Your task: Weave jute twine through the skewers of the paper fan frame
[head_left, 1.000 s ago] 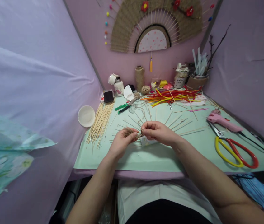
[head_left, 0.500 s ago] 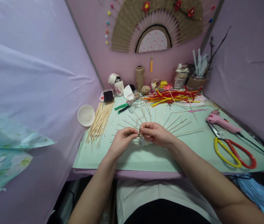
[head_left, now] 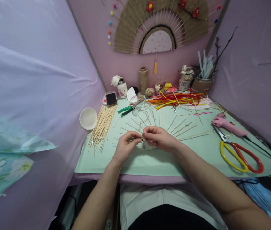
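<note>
My left hand (head_left: 126, 145) and my right hand (head_left: 160, 139) meet over the middle of the table, thumbs and fingertips pinched together. Between them is a small loop of twine (head_left: 147, 118), whose loose length trails behind the fingers towards a tangle at the back. Thin wooden sticks (head_left: 185, 129) spread out like a fan on the table around both hands. Their inner ends, and exactly how the twine passes round them, are hidden by my fingers. A small pale piece (head_left: 147, 146) shows just below my right fingertips.
Bamboo skewers (head_left: 103, 126) lie at left beside a white bowl (head_left: 88, 118) and green-handled pliers (head_left: 126, 110). Orange and yellow pipe cleaners (head_left: 174, 100), twine rolls (head_left: 143, 80) and jars line the back. Large scissors (head_left: 233, 156) and a pink glue gun (head_left: 228, 125) lie at right.
Both hands stay in the same place, still pinching. My right fingertips have shifted very slightly left and the twine loop between the fingers has changed a little.
</note>
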The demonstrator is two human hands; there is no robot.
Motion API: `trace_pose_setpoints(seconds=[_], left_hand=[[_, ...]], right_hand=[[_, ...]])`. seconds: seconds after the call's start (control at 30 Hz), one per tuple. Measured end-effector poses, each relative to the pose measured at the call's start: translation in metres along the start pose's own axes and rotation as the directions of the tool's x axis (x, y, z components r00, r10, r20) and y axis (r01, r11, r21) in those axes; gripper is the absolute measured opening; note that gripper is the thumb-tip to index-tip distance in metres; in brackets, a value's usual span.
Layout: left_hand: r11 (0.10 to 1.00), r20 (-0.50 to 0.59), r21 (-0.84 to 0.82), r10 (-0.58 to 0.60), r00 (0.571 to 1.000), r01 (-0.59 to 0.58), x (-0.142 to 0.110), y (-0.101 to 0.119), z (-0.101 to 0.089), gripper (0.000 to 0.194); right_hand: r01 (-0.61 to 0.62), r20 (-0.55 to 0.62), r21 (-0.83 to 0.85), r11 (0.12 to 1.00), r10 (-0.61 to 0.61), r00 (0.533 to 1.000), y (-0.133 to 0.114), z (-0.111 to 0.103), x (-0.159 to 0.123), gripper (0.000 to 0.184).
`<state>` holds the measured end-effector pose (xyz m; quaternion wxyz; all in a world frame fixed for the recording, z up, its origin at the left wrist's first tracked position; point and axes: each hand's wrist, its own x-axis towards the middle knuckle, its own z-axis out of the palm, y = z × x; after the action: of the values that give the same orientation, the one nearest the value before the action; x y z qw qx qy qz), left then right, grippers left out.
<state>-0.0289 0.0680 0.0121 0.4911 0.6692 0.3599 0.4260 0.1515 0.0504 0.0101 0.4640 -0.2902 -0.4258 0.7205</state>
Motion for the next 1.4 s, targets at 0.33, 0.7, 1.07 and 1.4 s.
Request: trace_pose_setpoints(seconds=[0.33,0.7,1.07,1.4], left_hand=[[0.901,0.134,0.260,0.321,0.937,-0.346,-0.007,0.007,-0.012,0.012],[0.940,0.018,0.195,0.282,0.959,-0.280,-0.008,-0.005,-0.008,0.005],[0.999,-0.256,0.000,0.031,0.966,-0.032,-0.014,-0.007,0.016,0.010],[0.985,-0.243,-0.079,-0.170,0.955,0.155,-0.010,-0.002,-0.002,0.015]], right_hand=[[0.124,0.034,-0.284,0.951,-0.119,0.992,0.001,0.001,-0.004,0.021],[0.167,-0.008,-0.435,0.885,-0.190,0.982,-0.002,0.003,-0.003,0.023],[0.193,-0.142,-0.528,0.827,-0.311,0.940,0.006,0.004,0.002,0.023],[0.271,-0.062,-0.633,0.725,-0.396,0.916,0.003,0.005,-0.001,0.012]])
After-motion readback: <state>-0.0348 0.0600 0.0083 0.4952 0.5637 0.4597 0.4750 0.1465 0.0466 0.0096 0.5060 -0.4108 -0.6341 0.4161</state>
